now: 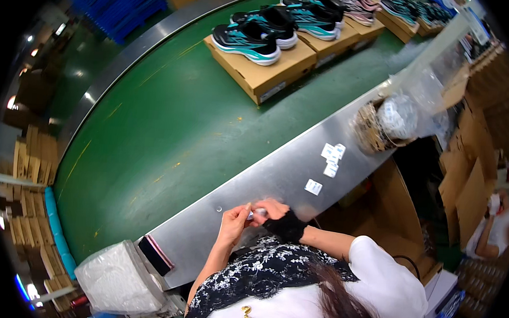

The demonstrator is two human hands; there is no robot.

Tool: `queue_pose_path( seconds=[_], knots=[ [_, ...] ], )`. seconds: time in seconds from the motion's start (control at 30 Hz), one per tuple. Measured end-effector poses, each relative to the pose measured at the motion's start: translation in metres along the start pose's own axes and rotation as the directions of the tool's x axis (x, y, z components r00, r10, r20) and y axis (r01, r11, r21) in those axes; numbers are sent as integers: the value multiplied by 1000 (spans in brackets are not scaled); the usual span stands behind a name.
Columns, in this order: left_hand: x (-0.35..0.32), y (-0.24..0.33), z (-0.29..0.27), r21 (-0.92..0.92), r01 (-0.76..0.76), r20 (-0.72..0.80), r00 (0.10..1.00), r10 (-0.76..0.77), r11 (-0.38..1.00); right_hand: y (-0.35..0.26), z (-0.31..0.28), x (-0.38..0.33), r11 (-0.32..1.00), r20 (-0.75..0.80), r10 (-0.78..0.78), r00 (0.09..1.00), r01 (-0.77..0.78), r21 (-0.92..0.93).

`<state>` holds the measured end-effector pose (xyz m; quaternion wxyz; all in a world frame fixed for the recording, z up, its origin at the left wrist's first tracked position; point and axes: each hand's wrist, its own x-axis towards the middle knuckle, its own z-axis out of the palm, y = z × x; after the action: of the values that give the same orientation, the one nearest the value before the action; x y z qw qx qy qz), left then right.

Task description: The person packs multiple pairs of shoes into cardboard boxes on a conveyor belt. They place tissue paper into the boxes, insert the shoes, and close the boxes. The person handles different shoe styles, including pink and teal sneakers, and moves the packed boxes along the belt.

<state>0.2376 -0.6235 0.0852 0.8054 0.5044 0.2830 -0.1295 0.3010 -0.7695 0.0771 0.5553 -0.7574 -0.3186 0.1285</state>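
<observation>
One small white piece [251, 216] sat between left hand [234, 222] and right hand [272, 209], above the metal ledge [270, 180]. Left: thumb and fingertips pinched narrowly on it. Right: curled alongside; could not tell whether it gripped. At 2 o'clock from there lay loose white squares [313, 187], print too small to read; beyond them, a round container [366, 130]. At 12 o'clock, across the green surface [152, 125], a shoebox [247, 73] with white end label [272, 92], unreadable, bore black-and-teal shoes [246, 42].
</observation>
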Motion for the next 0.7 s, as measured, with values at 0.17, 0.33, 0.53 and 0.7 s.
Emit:
queue_pose_path(
  seconds=[0.17, 0.33, 0.53, 0.7],
  knots=[
    [4, -15, -18, -29, 152, -232, 960, -155, 988, 71, -55, 23, 863, -192, -187, 963, 67, -501],
    [-4, -21, -29, -312, 124, -345, 909, -234, 942, 98, -103, 66, 777, -137, -184, 973, 59, -627],
    [-6, -25, -28, -462, 65, -341, 908, -245, 884, 35, -175, 271, 444, -65, -721, 689, 389, -807],
    [-16, -22, -22, -559, -58, -400, 893, -208, 827, 18, -215, 383, 528, 145, 64, 987, 89, -845]
  ],
)
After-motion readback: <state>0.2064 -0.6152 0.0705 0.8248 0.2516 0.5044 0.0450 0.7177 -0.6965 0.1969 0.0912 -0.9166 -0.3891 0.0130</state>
